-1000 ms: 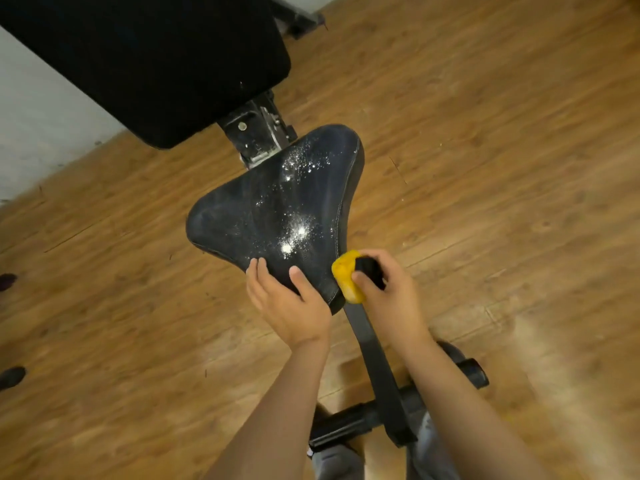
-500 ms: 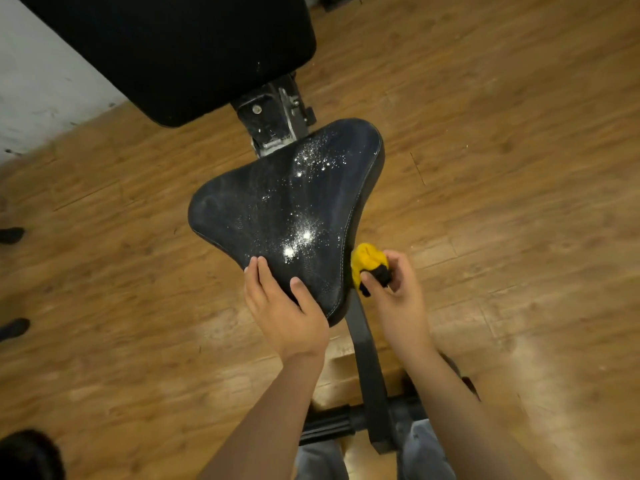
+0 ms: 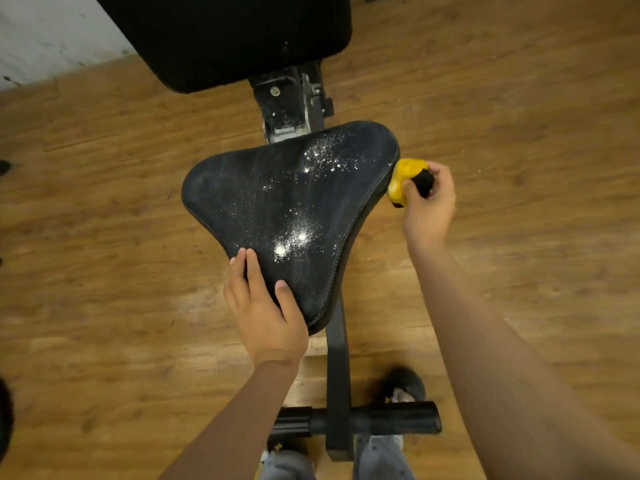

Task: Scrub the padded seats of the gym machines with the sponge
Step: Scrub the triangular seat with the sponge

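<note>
Starting nearest the body: black padded foot roller bar (image 3: 381, 419) crosses the frame base, and the black steel post (image 3: 337, 368) rises from it to the seat. Left hand (image 3: 266, 317) lies flat on the narrow near tip of the black triangular padded seat (image 3: 277, 202), fingers fairly straight, thumb on top, apparently steadying it. White speckled residue (image 3: 294, 237) is scattered over the seat's centre and far right corner; whether powder or foam, cannot tell. Right hand (image 3: 429, 209) is well apart from the left, out at the seat's far right corner, fingers curled tight round a yellow foam sponge with a black scouring face (image 3: 405, 178). The sponge touches the seat's side edge, not its top. Beyond: a dusty metal hinge bracket (image 3: 287, 102), then the large black back pad (image 3: 225, 36), above a brown wood-plank floor (image 3: 104, 306). Judgement: edge is being scrubbed; top surface not yet cleared. Risks: a stroke along this rounded rim could let the sponge slide off and down; inward sweeps could push residue over the edge onto the floor or into the bracket; hard squeezing could drip liquid on the wood; lifting the left hand could let the seat shift under pressure.
</note>
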`<state>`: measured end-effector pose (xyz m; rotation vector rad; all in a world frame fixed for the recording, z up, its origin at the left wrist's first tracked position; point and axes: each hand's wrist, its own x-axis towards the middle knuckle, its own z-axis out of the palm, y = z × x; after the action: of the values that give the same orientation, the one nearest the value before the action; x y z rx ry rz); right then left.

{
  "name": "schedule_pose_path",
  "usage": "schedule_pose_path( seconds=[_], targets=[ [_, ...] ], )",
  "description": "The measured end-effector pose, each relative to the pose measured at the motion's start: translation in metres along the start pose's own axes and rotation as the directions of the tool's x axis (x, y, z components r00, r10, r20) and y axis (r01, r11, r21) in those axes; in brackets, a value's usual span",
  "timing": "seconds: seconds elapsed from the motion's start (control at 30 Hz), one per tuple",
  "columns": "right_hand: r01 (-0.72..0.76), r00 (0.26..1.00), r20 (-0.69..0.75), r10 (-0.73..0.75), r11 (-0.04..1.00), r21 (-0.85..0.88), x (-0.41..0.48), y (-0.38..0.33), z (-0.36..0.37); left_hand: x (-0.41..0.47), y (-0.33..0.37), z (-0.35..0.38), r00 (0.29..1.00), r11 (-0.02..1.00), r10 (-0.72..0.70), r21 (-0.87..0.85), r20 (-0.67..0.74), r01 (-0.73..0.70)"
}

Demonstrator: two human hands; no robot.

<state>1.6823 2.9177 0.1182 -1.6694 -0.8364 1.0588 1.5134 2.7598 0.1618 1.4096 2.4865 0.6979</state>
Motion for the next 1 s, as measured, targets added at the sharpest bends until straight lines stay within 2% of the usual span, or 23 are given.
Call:
schedule_pose_path(
  seconds=[0.17, 0.27, 0.33, 0.4, 0.47, 0.6, 0.67, 0.8, 1.0],
  targets=[
    [-0.035, 0.999, 0.036, 0.036, 0.999, -0.032, 0.012, 0.000, -0.001, -0.002, 0.001, -0.002, 1.000, 1.000, 0.006, 0.012, 0.008, -0.006],
    [-0.031, 0.982, 0.187, 0.019, 0.998, 0.059, -0.025, -0.004, -0.010, -0.002, 0.000, -0.003, 1.000, 1.000, 0.007, 0.002, 0.020, -0.007],
    [-0.046, 0.954, 0.299, 0.027, 0.997, 0.056, -0.055, -0.006, -0.017, -0.002, 0.000, -0.003, 1.000, 1.000, 0.008, 0.010, 0.021, -0.008],
    [-0.043, 0.936, 0.351, 0.025, 0.998, 0.044, -0.074, -0.006, -0.019, -0.001, 0.000, -0.002, 1.000, 1.000, 0.007, 0.021, 0.021, -0.007],
    [-0.044, 0.946, 0.324, 0.029, 0.998, 0.040, -0.068, -0.004, -0.016, -0.001, 0.001, -0.002, 1.000, 1.000, 0.009, 0.018, 0.020, -0.009],
    [-0.093, 0.994, 0.057, 0.092, 0.996, 0.009, -0.006, -0.002, 0.002, -0.001, 0.000, -0.001, 1.000, 1.000, 0.009, 0.002, 0.015, -0.009],
    [-0.119, 0.993, 0.016, 0.119, 0.993, -0.007, 0.023, -0.001, 0.008, -0.001, 0.000, -0.001, 1.000, 1.000, 0.007, -0.006, 0.006, -0.007],
    [-0.160, 0.984, 0.088, 0.158, 0.987, 0.016, 0.037, 0.003, 0.004, -0.001, -0.001, 0.001, 1.000, 1.000, 0.004, -0.020, -0.013, -0.005],
    [-0.154, 0.956, 0.268, 0.119, 0.982, 0.111, -0.048, 0.005, -0.012, -0.002, 0.002, 0.003, 0.999, 0.996, -0.019, -0.092, -0.028, 0.016]
  ],
)
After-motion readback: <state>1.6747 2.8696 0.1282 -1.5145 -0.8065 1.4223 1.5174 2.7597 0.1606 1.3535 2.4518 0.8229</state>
